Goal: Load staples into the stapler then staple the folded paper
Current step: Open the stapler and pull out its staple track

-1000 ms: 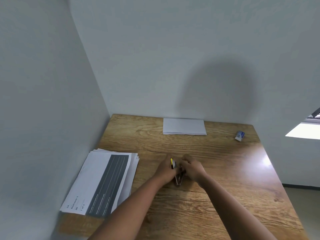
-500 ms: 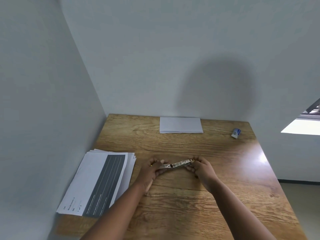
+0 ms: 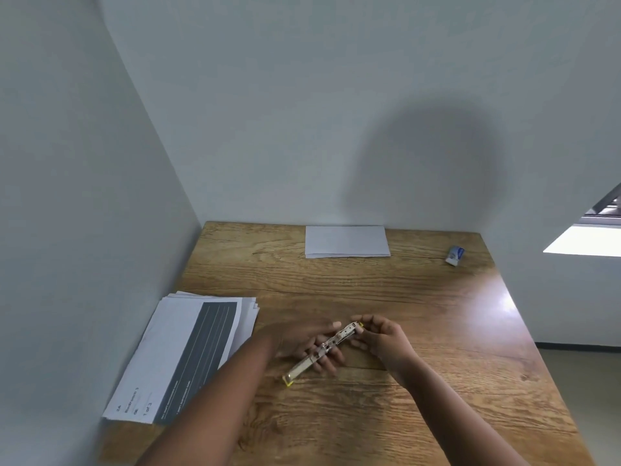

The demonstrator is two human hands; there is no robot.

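Observation:
A metal stapler (image 3: 322, 350) with yellow ends is swung fully open into one long bar, lying diagonally above the wooden table (image 3: 437, 331). My left hand (image 3: 304, 341) lies under its middle, fingers spread beneath it. My right hand (image 3: 379, 338) pinches its far upper end. The folded white paper (image 3: 346, 242) lies flat at the back of the table against the wall. A small blue and white staple box (image 3: 456, 254) sits at the back right.
A stack of printed sheets (image 3: 188, 351) with a dark panel lies at the left edge of the table beside the left wall. Walls close off the table at the back and left. The right edge drops to the floor.
The stapler went from folded between my hands to fully opened out, then turned from level to diagonal, its near end dropping toward me. My left hand shifted under its middle.

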